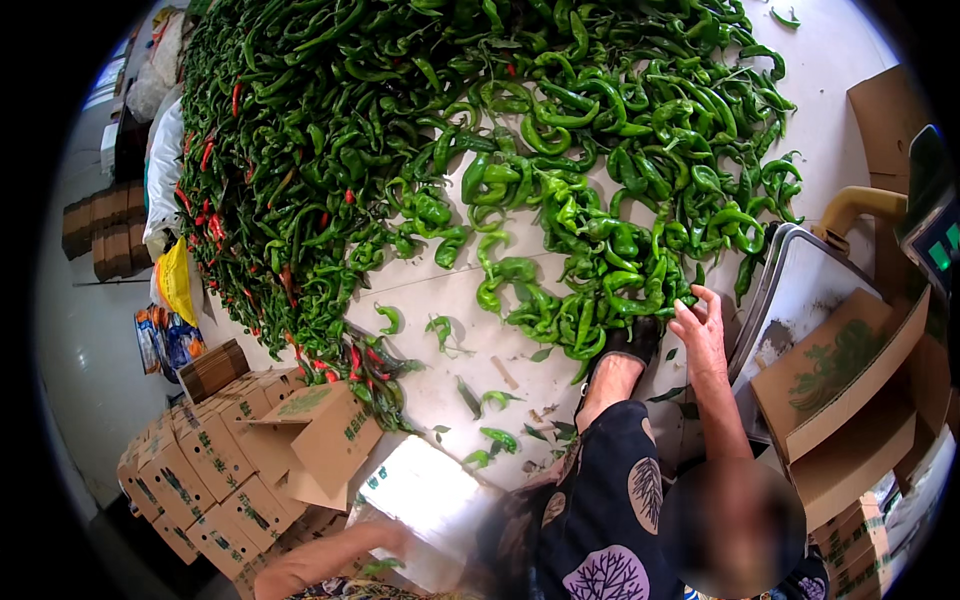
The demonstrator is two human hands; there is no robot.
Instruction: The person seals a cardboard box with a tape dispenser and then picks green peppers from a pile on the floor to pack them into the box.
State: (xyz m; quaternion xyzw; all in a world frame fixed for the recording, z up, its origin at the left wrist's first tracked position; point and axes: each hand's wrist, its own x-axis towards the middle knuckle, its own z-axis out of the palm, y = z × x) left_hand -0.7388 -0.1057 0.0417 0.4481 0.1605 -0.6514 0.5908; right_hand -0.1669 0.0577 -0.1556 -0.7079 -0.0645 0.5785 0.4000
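Note:
My right hand (701, 330) is at the near edge of a big heap of green chili peppers (600, 247), its fingers bent and apart by the outermost peppers. Nothing shows in its grasp. Just beside it, a foot in a black shoe (634, 341) meets the peppers. My left hand (390, 538) is motion-blurred over the lower part of a white plastic-lined box (431, 487). A green pepper (382, 566) lies just below that hand; whether the fingers hold anything is unclear. Several red peppers (216, 226) are mixed into the darker left side of the heap.
Printed cardboard boxes (217, 457) are stacked at lower left, with an open-flapped box (337, 435) beside them. At right, an open carton (840, 390) sits on a metal platform (795, 277) near a lit display (941, 251). Leaves and stray peppers (499, 439) litter the tiled floor.

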